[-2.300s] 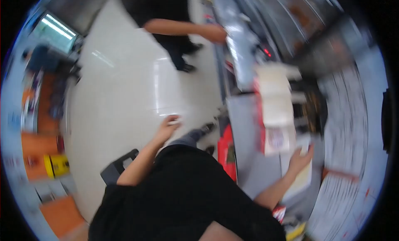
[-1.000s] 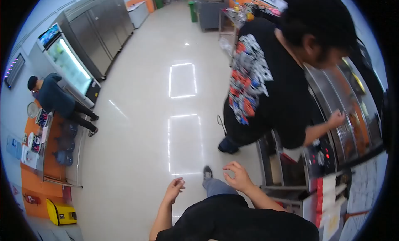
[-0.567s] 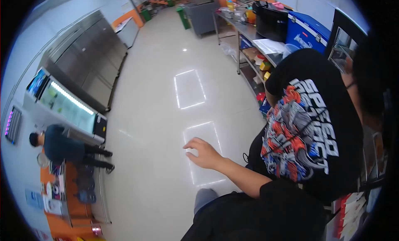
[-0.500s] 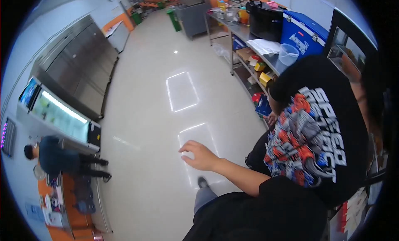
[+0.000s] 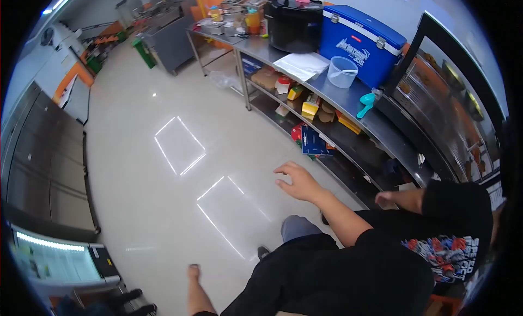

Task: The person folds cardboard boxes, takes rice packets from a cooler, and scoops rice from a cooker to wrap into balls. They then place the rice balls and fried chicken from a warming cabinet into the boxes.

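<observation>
Steel table (image 5: 327, 90) has come into fuller view beyond the empty, loosely open right hand (image 5: 298, 182) in the head view, its teal scoop (image 5: 366, 102) now uncovered near the blue cooler (image 5: 354, 38). Low over the floor (image 5: 152, 207), the left hand (image 5: 194, 271) is too small to tell whether it is open.

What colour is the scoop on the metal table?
Turquoise scoop, clearest in the current head view.

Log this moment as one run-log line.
right hand: open, empty, over floor | left hand: contents unclear | steel table: blue cooler, clear tub, turquoise scoop | co-worker: at wearer's right
</observation>
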Demonstrator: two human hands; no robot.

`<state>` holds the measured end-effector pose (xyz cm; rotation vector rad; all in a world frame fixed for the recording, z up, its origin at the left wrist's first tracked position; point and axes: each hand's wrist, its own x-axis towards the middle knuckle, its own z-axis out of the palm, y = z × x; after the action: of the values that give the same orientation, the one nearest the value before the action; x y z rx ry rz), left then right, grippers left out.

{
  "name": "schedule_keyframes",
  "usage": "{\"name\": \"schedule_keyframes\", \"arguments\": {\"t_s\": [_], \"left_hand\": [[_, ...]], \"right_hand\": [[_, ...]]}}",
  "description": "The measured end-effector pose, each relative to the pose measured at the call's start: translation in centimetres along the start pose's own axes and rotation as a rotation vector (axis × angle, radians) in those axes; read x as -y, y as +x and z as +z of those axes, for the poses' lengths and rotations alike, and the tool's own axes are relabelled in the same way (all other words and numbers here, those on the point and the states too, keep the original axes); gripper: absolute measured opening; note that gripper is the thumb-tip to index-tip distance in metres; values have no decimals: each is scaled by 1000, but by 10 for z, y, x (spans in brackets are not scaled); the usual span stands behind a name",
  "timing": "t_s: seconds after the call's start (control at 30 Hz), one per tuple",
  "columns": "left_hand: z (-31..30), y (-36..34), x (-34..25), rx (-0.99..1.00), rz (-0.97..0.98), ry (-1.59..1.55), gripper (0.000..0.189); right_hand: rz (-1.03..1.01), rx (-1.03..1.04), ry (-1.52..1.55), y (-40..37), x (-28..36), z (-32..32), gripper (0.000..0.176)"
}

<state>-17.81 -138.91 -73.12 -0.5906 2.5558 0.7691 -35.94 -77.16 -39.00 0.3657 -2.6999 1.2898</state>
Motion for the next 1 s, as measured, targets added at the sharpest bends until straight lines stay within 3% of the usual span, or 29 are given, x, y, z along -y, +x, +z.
{"name": "schedule_keyframes", "arguments": {"t_s": [0.03,0.07,0.13,0.17,0.27,0.33,0.43,0.5,0.57,0.63,0.7,0.83,1.0], "left_hand": [[-44,57,-12,-113,-113,58,35],[-82,106,-28,-275,-49,-154,34],[-148,162,-91,-355,-62,-499,27],[-168,178,-135,-443,-45,-626,23],[-165,222,-242,-462,23,-722,16],[-111,236,-303,-301,-24,-816,16],[23,264,-382,217,-45,-728,34],[97,243,-475,557,-105,-704,39],[95,215,-586,362,339,-102,37],[86,265,-638,374,487,-527,36],[38,290,-714,451,367,-599,36],[-9,368,-828,342,527,-594,38],[-44,417,-998,382,661,-760,39]], "right_hand": [[43,-32,3,16,-13,-3,29],[86,-53,-6,23,-30,-8,30],[163,-76,-18,49,-64,-19,30],[202,-68,1,65,-80,-25,30],[264,-98,5,110,-130,-61,31],[245,-148,-65,139,-161,-100,31],[265,-305,-153,196,-202,-179,30],[312,-455,-307,235,-238,-227,28],[300,-494,-368,268,-247,-281,27],[233,-566,-376,310,-252,-321,26],[165,-602,-402,346,-252,-349,25],[69,-614,-476,419,-245,-383,24],[27,-655,-506,526,-262,-413,25]]}}
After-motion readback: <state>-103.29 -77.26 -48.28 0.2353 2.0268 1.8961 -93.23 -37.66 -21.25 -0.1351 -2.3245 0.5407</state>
